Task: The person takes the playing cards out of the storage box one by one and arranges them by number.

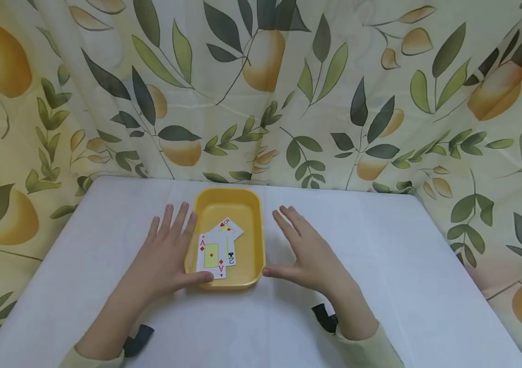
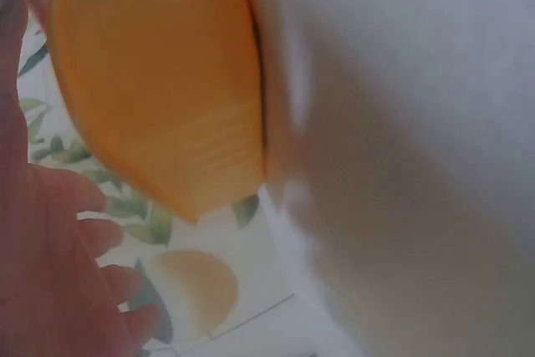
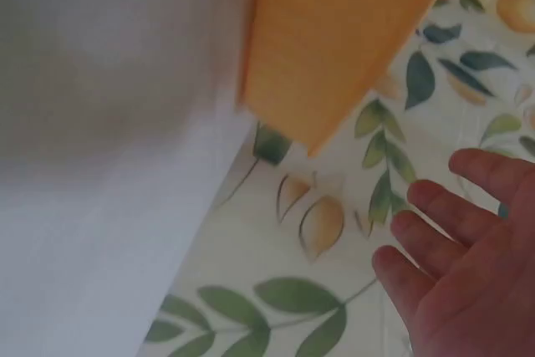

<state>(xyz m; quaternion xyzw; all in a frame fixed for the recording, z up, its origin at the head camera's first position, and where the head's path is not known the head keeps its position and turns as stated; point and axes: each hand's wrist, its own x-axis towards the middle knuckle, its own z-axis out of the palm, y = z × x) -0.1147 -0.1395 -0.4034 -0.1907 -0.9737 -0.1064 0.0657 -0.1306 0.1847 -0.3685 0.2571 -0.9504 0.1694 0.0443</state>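
A yellow tray sits on the white table, with three playing cards in it. The ace of diamonds lies at the lower left, partly over a two of clubs and a hearts card. At the tray's left side is my left hand, fingers spread and straight, its thumb reaching over the near-left rim by the ace. To the right, my right hand has straight fingers pointing away, its thumb tip at the tray's right rim; actual contact is unclear. Both wrist views show the tray's outer wall beside extended fingers.
The white tabletop spreads out on both sides of the tray. Behind it hangs a curtain printed with fruit and leaves. A dark strap piece shows at the left wrist and another at the right.
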